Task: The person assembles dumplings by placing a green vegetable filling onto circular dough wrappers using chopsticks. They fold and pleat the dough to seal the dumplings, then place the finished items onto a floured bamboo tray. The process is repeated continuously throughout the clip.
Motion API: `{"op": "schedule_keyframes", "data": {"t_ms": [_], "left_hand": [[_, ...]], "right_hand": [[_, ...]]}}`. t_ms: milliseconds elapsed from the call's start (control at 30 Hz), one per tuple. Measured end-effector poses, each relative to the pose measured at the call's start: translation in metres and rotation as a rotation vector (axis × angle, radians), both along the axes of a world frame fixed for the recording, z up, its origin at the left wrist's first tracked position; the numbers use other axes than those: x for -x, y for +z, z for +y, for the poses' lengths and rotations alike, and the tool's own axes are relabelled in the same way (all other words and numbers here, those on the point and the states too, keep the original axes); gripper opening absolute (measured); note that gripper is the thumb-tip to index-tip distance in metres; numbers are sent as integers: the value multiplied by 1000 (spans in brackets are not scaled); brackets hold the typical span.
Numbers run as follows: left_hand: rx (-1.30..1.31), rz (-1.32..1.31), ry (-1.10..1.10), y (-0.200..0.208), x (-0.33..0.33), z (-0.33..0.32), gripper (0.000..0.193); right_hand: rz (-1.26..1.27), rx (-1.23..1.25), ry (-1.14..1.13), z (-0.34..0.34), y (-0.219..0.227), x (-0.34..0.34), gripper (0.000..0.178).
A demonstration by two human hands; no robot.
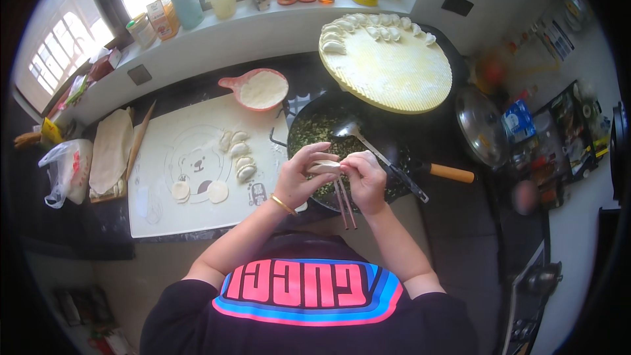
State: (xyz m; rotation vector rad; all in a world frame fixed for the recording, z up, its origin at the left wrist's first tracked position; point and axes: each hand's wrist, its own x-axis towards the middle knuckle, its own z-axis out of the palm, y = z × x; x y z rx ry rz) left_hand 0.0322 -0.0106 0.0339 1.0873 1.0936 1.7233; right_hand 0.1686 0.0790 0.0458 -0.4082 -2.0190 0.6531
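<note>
A folded dumpling [324,167] is held above the wok [303,106]. My left hand [301,176] cradles it with curved fingers, and my right hand [365,181] pinches its right end. Below the hands, chopped green filling [314,133] lies in the wok. A metal ladle [348,129] rests in it with its handle over the rim, and a pair of chopsticks [344,205] leans out toward me. To the left, several shaped dumplings [245,160] sit on the white mat [161,217], near two flat round wrappers [217,190].
Behind the wok stands a round ridged tray [401,72] with dumplings along its far edge. A pink bowl of flour [263,89] is at the mat's back edge. A sheet of dough [110,151] lies far left. The wok's wooden handle [451,173] points right, near a glass lid [483,128].
</note>
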Motion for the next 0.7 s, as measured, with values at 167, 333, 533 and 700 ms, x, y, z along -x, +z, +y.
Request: {"op": "schedule_keyframes", "data": {"t_ms": [167,333,533,700], "left_hand": [[-44,361,143,3,7,-4,54],[-77,363,158,2,8,-5,52],[-10,48,96,-13,9,-4,42],[-80,427,218,-4,15,-9,37]], "right_hand": [[-40,-107,81,-5,22,1,19],[-86,-155,46,-9,20,12,12],[-41,-38,29,-14,14,17,15],[-87,-112,73,-13,23,22,16]]}}
